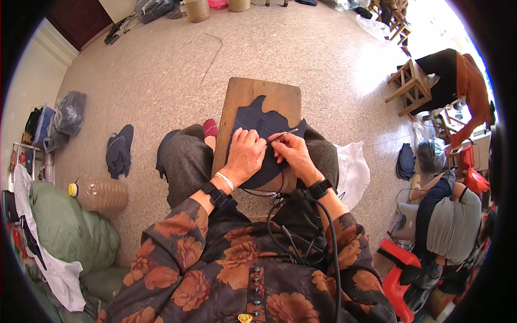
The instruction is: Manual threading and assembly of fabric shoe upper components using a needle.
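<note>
At the centre of the frame, the dark navy knitted cloth piece with curved, pointed ends (258, 116) lies on the brown rectangular wooden worktop (280, 91) between the person's knees. The left hand (245, 153) rests on the cloth, fingertips close together; whether its grip pinches a fold or merely presses down, I cannot tell. The right hand's (293, 153) grip is clamped on a slim, dark, stick-like tool (288, 132), pointing toward the upper right. To work well here, the left fingertips should hold the cloth flat and lightly taut just beside the tool, without stretching the knit, while the right hand makes small, controlled movements. The loose black cable (335, 242) at lower centre right is best kept clear of the cloth and forearms.
</note>
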A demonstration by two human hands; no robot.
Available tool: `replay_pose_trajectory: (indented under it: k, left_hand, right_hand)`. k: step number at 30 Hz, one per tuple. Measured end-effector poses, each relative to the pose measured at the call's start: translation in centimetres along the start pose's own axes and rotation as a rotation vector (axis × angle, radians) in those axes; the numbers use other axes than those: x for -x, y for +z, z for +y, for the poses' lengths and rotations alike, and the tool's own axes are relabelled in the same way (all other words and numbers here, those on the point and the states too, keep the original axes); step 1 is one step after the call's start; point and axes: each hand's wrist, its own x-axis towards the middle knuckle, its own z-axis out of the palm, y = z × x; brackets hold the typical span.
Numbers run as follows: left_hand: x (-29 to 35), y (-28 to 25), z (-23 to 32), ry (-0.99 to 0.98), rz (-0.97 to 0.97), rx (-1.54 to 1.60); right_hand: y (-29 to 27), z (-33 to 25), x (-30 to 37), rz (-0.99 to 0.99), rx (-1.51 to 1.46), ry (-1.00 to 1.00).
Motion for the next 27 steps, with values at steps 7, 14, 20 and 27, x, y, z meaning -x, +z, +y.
replay_pose_trajectory:
  k: [7,14,20,27]
  left_hand:
    - [0.2,0.0,-0.2,0.049,-0.018,-0.050]
    - [0.0,0.1,-0.6,0.074,-0.006,-0.052]
    - [-0.6,-1.3,-2.8,-0.260,-0.029,0.478]
    - [2.0,-2.6,-1.9,-0.056,-0.126,0.271]
  right_hand:
    - [0.0,0.2,-0.1,-0.021,-0.017,-0.016]
    - [-0.1,0.5,-0.4,0.012,0.012,-0.032]
    - [0.5,0.6,-0.3,0.025,0.088,-0.045]
    - [0.5,0.4,-1.2,-0.029,0.633,-0.201]
